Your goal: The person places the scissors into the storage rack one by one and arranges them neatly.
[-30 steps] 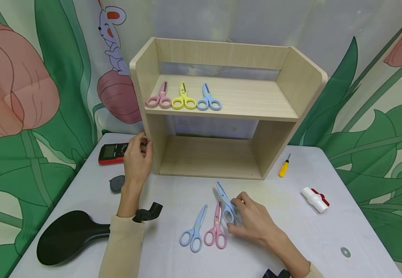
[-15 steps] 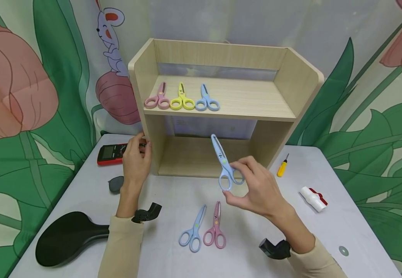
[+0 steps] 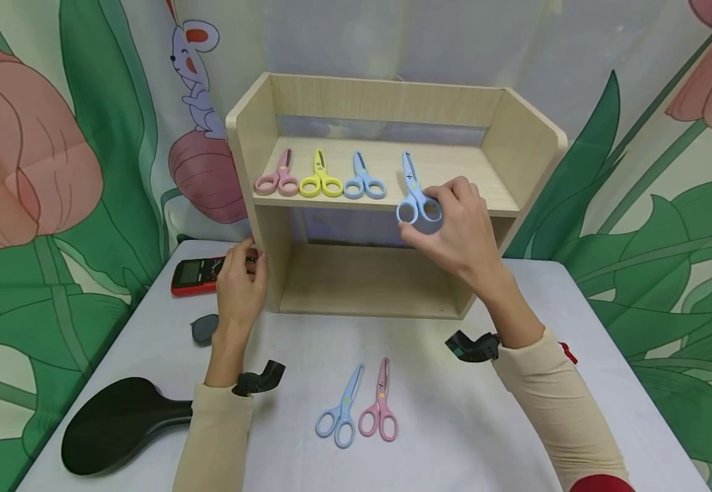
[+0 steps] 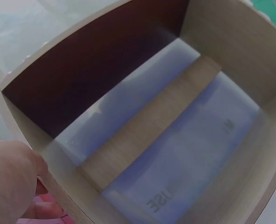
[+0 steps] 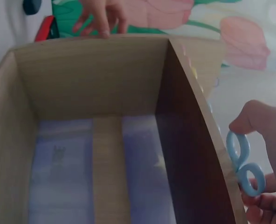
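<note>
Blue scissors (image 3: 414, 189), one pair, at the upper front edge of the wooden shelf (image 3: 387, 99); contact unclear. Right hand (image 3: 463, 236): fingers pinching the handle loops, the likely best hold; probably light, stiff, smooth. Left hand (image 3: 241, 290): fingers relaxed against the shelf's side.

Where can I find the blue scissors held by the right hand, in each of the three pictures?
Head: the blue scissors are right of centre, in the right hand, with the blades pointing up.
Left wrist: they are not visible.
Right wrist: they are at the right, in the lower half; only their ring handles show clearly.
Shared landmark: the wooden shelf unit, seen in all three views.
</note>
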Demonstrator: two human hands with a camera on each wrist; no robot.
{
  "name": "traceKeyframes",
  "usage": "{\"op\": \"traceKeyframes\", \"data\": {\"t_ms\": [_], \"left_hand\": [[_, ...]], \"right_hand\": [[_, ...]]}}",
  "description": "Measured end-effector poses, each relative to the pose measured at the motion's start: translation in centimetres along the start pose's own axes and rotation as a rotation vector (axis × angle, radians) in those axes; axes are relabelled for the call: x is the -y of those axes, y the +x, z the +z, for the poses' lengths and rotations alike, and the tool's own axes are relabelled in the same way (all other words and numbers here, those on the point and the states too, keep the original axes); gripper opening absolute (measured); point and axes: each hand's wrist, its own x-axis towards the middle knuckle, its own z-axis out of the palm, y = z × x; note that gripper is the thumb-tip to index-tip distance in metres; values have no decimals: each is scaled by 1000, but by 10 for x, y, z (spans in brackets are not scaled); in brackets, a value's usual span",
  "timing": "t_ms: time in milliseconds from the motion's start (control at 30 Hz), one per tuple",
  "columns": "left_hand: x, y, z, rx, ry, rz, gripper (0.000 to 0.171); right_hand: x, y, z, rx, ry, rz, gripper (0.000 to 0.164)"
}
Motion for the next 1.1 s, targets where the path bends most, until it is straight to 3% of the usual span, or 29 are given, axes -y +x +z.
{"op": "traceKeyframes", "data": {"t_ms": [267, 533, 700, 933, 1100], "left_hand": [[1, -2, 1, 2, 7, 7, 39], [0, 1, 0, -18, -1, 38, 37], [0, 1, 0, -11, -3, 31, 37], [0, 2, 1, -8, -2, 24, 38], [0, 2, 0, -6, -14, 11, 38]], "right_hand": [[-1, 31, 4, 156, -28, 163, 64], [1, 39, 5, 210, -32, 149, 68], [0, 28, 5, 131, 1, 93, 67], [5, -4, 10, -91, 51, -101, 62], [7, -30, 18, -108, 58, -181, 62]]}}
